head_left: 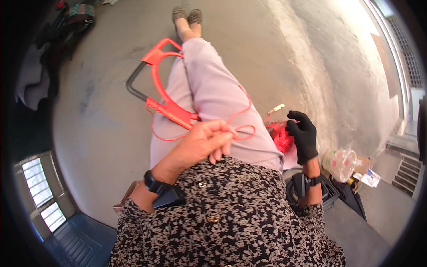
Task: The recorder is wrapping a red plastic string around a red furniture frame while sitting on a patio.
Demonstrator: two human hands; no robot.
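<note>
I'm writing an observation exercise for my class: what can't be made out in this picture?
All in the head view:
Red cord within the left hand: hidden by that hand.
Palm of the right hand: turned away from the camera.
Part of the red bundle: behind the right hand.
Red-orange frame, right side: hidden by the trousers.
Yellow-green piece: too small for detail.

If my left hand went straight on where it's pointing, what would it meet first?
Your left hand would likely meet the loop of red cord it seems to be pinching, over the pale trousers; depth is unclear.
</note>
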